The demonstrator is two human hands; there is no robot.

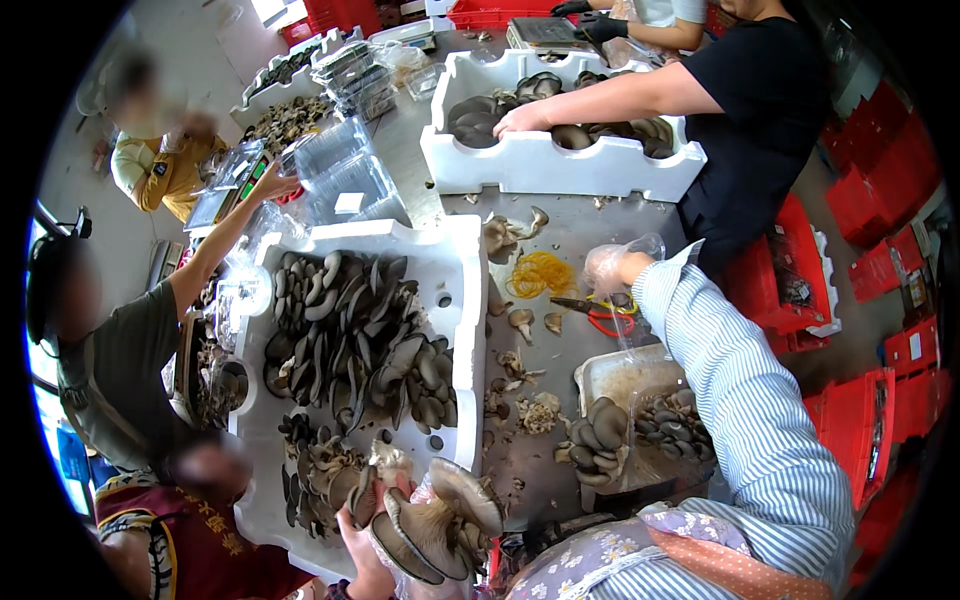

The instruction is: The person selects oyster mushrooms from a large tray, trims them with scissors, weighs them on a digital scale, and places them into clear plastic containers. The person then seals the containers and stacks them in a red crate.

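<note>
A large oyster mushroom cluster [442,517] is at the bottom centre. My left hand [424,493], in clear plastic, appears to grip it and is mostly hidden behind the caps. A bare hand [360,536] with a dark sleeve, seemingly another person's, is close on its left. My right hand [606,268], in a clear plastic glove, reaches over the steel table [592,217]. It is beside yellow rubber bands [544,274] and just above red-handled scissors [611,321]; its fingers are not clear enough to read. Below my right forearm, a white basin [596,367] holds oyster mushrooms [671,427].
A white foam box [472,315] of dark oyster mushrooms stands left of centre. Another person's hand [525,118] reaches into a second foam box [562,169]. Clear plastic trays [345,176] stand beyond, near a co-worker's arm [225,225]. Mushroom scraps [536,415] litter the table.
</note>
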